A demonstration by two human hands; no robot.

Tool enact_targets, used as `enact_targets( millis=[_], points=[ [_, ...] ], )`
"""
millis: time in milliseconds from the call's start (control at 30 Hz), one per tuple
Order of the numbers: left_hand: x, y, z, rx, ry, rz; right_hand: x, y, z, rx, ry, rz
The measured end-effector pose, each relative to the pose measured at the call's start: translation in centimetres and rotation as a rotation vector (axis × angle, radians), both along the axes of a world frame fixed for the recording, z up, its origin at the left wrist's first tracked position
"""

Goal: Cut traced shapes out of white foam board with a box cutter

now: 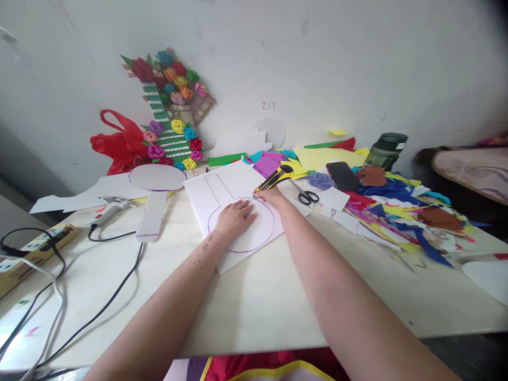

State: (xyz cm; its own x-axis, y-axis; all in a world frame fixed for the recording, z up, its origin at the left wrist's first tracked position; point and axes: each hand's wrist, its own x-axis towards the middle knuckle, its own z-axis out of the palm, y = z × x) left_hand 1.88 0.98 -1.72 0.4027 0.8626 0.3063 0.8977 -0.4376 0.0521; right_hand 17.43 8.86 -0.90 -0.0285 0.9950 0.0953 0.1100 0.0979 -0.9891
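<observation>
1. A white board [246,174] lies at an angle in the middle of the pale table [262,317], in front of the person. A purple outline [273,225] on it shows a round shape with a straight strip running up from its upper left.
2. The left hand [236,219] rests palm down on the board, inside the round part of the outline. Its fingers are stretched out flat, slightly parted toward the tips.
3. The right hand [270,196] is at the upper right of the circle, gripping a yellow and black utility knife [278,178]. Its fingers are closed on the front part of the knife; how each one sits cannot be told. The knife's front end points down and left, close to the drawn line; whether the blade touches the board is too small to tell.
4. Just right of the board lie black-handled scissors [308,198], with a ball of bluish yarn [319,181] and a dark phone [342,175] beyond. Coloured scraps [408,211] spread farther right, and a green bottle [387,151] stands behind them.
5. Left of the board lies a white paddle-shaped piece [153,214], with a glue gun [108,212] beside it.
6. Against the wall, a flower decoration [162,119] stands next to a red plastic bag [121,138].
</observation>
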Motion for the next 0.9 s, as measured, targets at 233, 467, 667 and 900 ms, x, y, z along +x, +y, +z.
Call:
enact_targets(
  millis=[233, 467, 667, 900],
  points=[
    [0.01, -0.05, 0.02, -0.013, 0.005, 0.008, 0.06, 0.05, -0.07, 0.016, 0.006, -0.003],
    [-0.06, 0.02, -0.07, -0.011, -0.002, 0.005, 0.13, 0.19, -0.18, 0.007, -0.001, -0.001],
    [-0.11, 0.12, -0.21, -0.007, -0.008, -0.004, 0.24, 0.3, -0.35, 0.003, -0.004, -0.012],
    [-0.04, 0.0, -0.03, -0.012, 0.005, 0.003, 0.3, 0.25, -0.34, -0.006, 0.004, -0.011]
  ],
)
